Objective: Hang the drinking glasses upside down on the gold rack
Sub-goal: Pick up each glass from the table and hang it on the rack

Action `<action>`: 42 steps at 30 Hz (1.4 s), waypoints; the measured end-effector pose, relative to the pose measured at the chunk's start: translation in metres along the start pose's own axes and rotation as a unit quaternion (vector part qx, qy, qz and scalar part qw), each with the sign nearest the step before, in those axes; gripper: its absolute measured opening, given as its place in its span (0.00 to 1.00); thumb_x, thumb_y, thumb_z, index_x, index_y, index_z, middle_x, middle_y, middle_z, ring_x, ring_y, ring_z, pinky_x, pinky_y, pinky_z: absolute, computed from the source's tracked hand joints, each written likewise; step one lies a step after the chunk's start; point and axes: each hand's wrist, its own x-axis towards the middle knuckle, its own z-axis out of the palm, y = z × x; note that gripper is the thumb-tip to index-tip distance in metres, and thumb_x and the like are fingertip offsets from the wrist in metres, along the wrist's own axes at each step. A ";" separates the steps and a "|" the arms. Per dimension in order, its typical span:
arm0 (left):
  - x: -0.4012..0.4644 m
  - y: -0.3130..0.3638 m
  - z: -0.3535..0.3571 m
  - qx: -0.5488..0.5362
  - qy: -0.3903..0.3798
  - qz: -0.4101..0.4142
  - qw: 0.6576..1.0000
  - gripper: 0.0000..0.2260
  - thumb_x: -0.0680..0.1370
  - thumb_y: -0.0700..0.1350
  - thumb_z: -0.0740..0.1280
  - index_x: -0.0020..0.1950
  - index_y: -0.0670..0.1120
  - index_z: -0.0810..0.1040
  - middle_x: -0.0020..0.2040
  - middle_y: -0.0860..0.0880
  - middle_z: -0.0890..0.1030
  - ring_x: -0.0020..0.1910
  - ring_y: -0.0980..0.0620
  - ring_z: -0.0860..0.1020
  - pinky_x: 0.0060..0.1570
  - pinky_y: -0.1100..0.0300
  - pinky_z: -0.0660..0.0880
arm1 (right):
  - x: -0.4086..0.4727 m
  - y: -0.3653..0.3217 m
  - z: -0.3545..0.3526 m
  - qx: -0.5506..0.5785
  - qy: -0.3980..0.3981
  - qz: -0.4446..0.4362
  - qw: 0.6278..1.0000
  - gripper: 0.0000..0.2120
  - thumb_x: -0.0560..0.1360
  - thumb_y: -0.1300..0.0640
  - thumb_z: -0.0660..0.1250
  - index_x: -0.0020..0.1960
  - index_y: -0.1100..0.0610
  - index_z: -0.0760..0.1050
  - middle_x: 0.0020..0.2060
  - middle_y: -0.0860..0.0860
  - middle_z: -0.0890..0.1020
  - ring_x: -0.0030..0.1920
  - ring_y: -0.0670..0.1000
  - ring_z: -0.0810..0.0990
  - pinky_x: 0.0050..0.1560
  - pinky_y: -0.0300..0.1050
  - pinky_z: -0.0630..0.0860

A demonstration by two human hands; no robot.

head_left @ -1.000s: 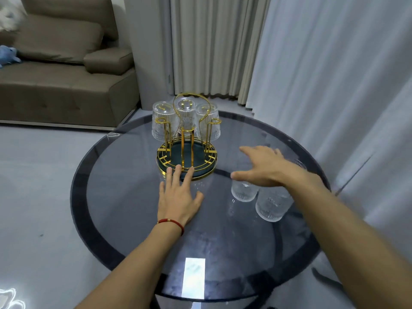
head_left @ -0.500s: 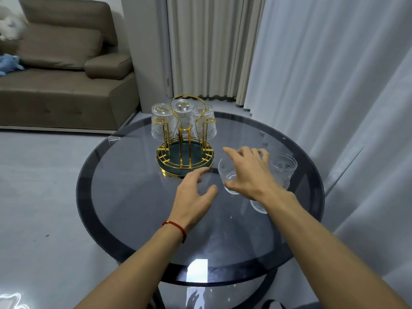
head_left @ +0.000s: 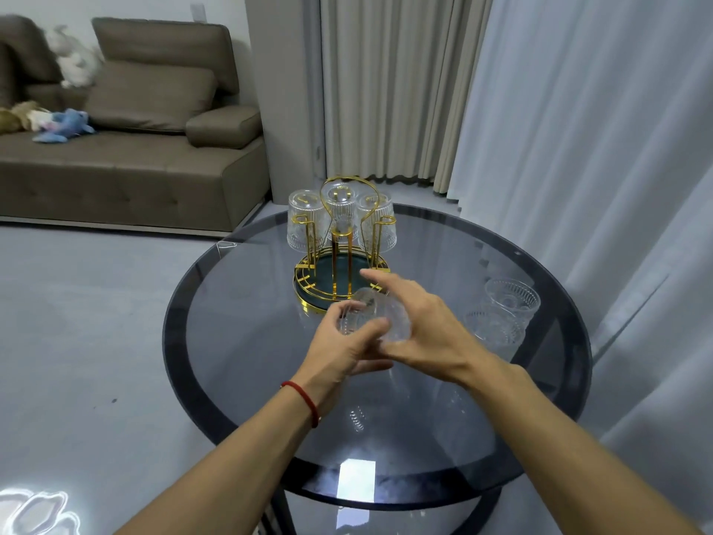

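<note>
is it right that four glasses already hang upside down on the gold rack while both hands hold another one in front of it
Not quite: the head view shows three glasses hanging upside down on the gold rack, not four. The rest holds: the left hand and right hand hold another glass in front of it.

A home living room: brown sofa (head_left: 127,175), curtains (head_left: 389,86), plush toys (head_left: 63,127).

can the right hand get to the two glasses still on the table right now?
Probably not yet: the right hand shares a tilted glass with the left hand. Otherwise the path to the two upright glasses looks clear across bare table.
</note>
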 end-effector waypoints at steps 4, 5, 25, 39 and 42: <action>0.008 0.006 -0.011 -0.122 -0.025 0.005 0.992 0.22 0.77 0.45 0.71 0.67 0.41 0.69 0.62 0.37 0.81 0.53 0.28 0.82 0.55 0.39 0.81 | 0.003 0.007 0.001 0.166 0.014 0.231 0.959 0.38 0.76 0.29 0.61 0.80 0.42 0.58 0.79 0.45 0.65 0.76 0.47 0.66 0.75 0.55 0.66; 0.009 0.005 -0.014 -0.135 -0.039 0.006 0.990 0.22 0.77 0.46 0.70 0.68 0.41 0.70 0.62 0.38 0.81 0.55 0.29 0.82 0.56 0.40 0.81 | 0.003 0.007 0.004 0.206 0.016 0.268 0.941 0.34 0.77 0.30 0.58 0.79 0.42 0.60 0.78 0.47 0.68 0.73 0.49 0.71 0.72 0.57 0.71; 0.061 -0.050 -0.064 0.633 0.104 0.173 0.747 0.30 0.81 0.58 0.58 0.81 0.55 0.55 0.82 0.48 0.54 0.81 0.46 0.52 0.79 0.45 0.54 | 0.124 -0.062 -0.042 0.082 0.266 0.124 0.953 0.33 0.72 0.43 0.76 0.73 0.53 0.71 0.66 0.48 0.78 0.63 0.47 0.76 0.63 0.44 0.76; 0.064 -0.057 -0.061 0.670 0.102 0.174 0.714 0.29 0.83 0.60 0.51 0.82 0.54 0.48 0.84 0.49 0.47 0.82 0.48 0.40 0.79 0.44 0.48 | 0.195 -0.038 0.021 -0.108 0.140 0.142 0.974 0.31 0.73 0.45 0.73 0.71 0.57 0.71 0.63 0.57 0.76 0.64 0.57 0.73 0.57 0.44 0.67; 0.063 -0.057 -0.061 0.666 0.106 0.179 0.717 0.28 0.83 0.59 0.52 0.82 0.54 0.50 0.83 0.49 0.49 0.82 0.48 0.41 0.79 0.45 0.48 | 0.196 -0.034 0.028 -0.133 0.129 0.151 0.971 0.30 0.73 0.44 0.72 0.69 0.59 0.71 0.62 0.58 0.78 0.64 0.59 0.74 0.60 0.49 0.71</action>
